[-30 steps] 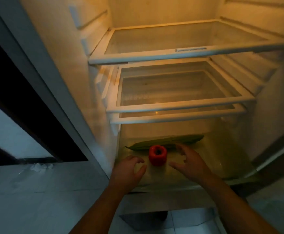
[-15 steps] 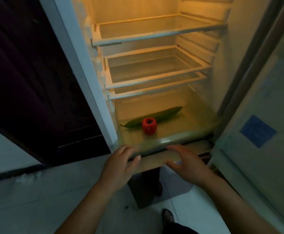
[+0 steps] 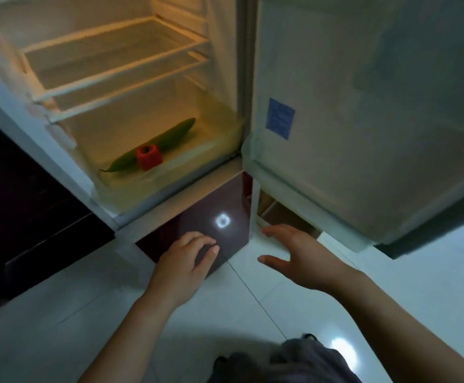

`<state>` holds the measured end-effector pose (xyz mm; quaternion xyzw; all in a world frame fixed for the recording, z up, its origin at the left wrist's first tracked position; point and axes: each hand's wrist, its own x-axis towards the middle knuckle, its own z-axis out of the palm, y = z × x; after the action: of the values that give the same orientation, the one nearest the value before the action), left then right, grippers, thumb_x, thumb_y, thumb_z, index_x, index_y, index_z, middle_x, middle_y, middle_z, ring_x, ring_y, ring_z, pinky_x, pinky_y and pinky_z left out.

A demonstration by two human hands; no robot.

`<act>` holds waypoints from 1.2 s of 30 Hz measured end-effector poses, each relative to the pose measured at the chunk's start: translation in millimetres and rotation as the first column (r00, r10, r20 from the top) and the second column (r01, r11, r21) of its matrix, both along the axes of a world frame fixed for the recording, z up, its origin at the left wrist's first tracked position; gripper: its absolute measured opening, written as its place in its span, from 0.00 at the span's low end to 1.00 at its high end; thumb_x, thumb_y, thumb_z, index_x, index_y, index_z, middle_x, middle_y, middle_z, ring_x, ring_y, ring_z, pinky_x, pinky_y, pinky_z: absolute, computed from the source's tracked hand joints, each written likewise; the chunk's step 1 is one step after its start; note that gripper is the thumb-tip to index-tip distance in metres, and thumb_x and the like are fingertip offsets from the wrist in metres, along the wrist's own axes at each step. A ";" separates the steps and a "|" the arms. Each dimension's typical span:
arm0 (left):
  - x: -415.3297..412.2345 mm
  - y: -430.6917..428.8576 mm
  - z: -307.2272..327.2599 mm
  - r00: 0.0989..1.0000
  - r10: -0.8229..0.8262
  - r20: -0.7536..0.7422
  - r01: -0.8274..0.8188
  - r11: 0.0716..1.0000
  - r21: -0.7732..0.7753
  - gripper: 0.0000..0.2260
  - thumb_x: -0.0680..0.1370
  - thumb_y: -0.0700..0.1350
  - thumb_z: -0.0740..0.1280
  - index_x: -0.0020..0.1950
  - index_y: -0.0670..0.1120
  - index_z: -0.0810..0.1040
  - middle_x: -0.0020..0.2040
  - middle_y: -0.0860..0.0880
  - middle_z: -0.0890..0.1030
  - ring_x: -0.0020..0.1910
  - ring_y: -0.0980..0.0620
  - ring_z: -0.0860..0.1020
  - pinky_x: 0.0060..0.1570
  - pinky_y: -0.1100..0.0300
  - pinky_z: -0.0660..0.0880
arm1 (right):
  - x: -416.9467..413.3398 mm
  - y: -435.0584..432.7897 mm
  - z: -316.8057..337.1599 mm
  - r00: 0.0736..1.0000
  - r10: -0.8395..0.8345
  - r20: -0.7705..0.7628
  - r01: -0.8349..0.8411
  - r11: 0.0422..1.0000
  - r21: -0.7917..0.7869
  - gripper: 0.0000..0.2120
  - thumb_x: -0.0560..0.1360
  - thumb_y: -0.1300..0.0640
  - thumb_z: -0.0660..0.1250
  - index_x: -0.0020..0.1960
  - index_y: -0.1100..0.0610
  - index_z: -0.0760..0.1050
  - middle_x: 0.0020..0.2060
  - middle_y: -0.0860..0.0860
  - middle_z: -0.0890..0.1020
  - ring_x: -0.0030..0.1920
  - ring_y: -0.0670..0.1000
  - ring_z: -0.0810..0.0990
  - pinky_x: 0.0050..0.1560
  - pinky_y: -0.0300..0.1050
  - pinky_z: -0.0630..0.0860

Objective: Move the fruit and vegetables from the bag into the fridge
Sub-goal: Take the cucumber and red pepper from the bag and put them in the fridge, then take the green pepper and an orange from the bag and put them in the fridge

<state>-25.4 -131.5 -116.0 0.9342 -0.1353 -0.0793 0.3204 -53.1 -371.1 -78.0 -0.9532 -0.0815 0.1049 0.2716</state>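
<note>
Both hands are out of the fridge point(image 3: 59, 167) now. A second ago they sat inside the bottom compartment point(image 3: 170, 186), one on each side of the red pepper point(image 3: 148, 157); now they hang low in front of the dark lower door point(image 3: 197, 217), above the floor point(image 3: 59, 313). My view has swung right and down with them, so the open fridge door point(image 3: 363, 106) fills the right side.

My left hand point(image 3: 181, 261) is empty, with its fingers loosely curled. My right hand point(image 3: 305, 258) is empty too, fingers spread and thumb out, near the gap under the open door.

The pepper has not moved. It stands in the bottom compartment just in front of the long green vegetable point(image 3: 170, 135), which lies slantwise behind it; I cannot tell if they touch. The shelves point(image 3: 109, 67) above carry nothing I can see.

I take it that this piece is delivered and the hands are heading back for more. I cannot pick out the bag here, so how much is left I cannot say.
</note>
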 end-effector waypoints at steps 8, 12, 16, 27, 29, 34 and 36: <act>-33.0 -126.3 3.7 0.991 -0.134 -0.021 0.133 0.990 -0.040 0.17 0.77 0.59 0.56 0.58 0.52 0.77 0.56 0.59 0.72 0.56 0.62 0.72 0.52 0.73 0.65 | -70.3 -102.3 -1.2 0.995 -0.082 -0.056 0.083 0.996 0.011 0.27 0.74 0.42 0.63 0.70 0.48 0.63 0.68 0.45 0.68 0.66 0.45 0.68 0.64 0.38 0.63; -68.9 -224.5 -1.9 0.981 -0.174 -0.086 0.160 0.976 -0.146 0.11 0.79 0.50 0.59 0.58 0.50 0.78 0.56 0.57 0.74 0.55 0.64 0.72 0.52 0.77 0.64 | -115.6 -191.7 -4.7 0.989 -0.139 -0.058 0.139 0.990 -0.001 0.26 0.74 0.41 0.63 0.69 0.48 0.65 0.67 0.45 0.70 0.65 0.46 0.69 0.65 0.39 0.65; -105.3 -329.8 -12.9 0.965 -0.230 -0.122 0.207 0.962 -0.178 0.10 0.79 0.52 0.59 0.57 0.55 0.76 0.56 0.59 0.73 0.57 0.62 0.72 0.55 0.65 0.67 | -160.1 -288.2 -12.7 0.972 -0.231 -0.031 0.230 0.973 -0.023 0.25 0.74 0.41 0.63 0.68 0.49 0.66 0.65 0.45 0.72 0.64 0.47 0.71 0.64 0.40 0.67; -147.5 -497.5 -11.0 0.907 -0.356 -0.227 0.332 0.933 -0.136 0.12 0.79 0.56 0.59 0.61 0.56 0.73 0.58 0.58 0.73 0.57 0.60 0.72 0.58 0.62 0.69 | -217.5 -454.8 -15.4 0.914 -0.399 -0.074 0.399 0.917 -0.012 0.25 0.74 0.41 0.63 0.67 0.48 0.66 0.64 0.44 0.72 0.62 0.44 0.71 0.59 0.37 0.67; -141.6 -514.0 -14.3 0.892 -0.392 -0.225 0.380 0.920 -0.098 0.13 0.79 0.56 0.58 0.61 0.56 0.72 0.58 0.58 0.73 0.57 0.60 0.72 0.58 0.61 0.69 | -213.5 -471.0 -18.1 0.904 -0.422 -0.064 0.423 0.906 -0.007 0.24 0.74 0.41 0.63 0.67 0.48 0.66 0.64 0.44 0.72 0.61 0.44 0.71 0.58 0.36 0.66; -110.4 -569.4 -30.0 0.875 -0.432 -0.221 0.414 0.902 -0.123 0.12 0.78 0.55 0.60 0.59 0.55 0.73 0.57 0.57 0.74 0.55 0.58 0.74 0.58 0.58 0.71 | -197.3 -514.6 -25.0 0.889 -0.449 -0.091 0.449 0.893 -0.017 0.24 0.74 0.41 0.63 0.67 0.48 0.66 0.63 0.43 0.72 0.61 0.44 0.71 0.57 0.35 0.65; -93.5 -602.2 -37.3 0.866 -0.448 -0.224 0.423 0.894 -0.150 0.11 0.78 0.55 0.59 0.59 0.55 0.73 0.57 0.57 0.74 0.55 0.57 0.74 0.56 0.59 0.71 | -183.4 -538.9 -27.5 0.884 -0.458 -0.095 0.457 0.889 -0.035 0.24 0.74 0.40 0.63 0.67 0.47 0.66 0.64 0.43 0.72 0.61 0.43 0.71 0.57 0.35 0.65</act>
<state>-118.9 -733.7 -153.3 0.8451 -0.3044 -0.2612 0.3534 -236.4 -909.9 -105.5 -0.9406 0.1599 0.0862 0.2868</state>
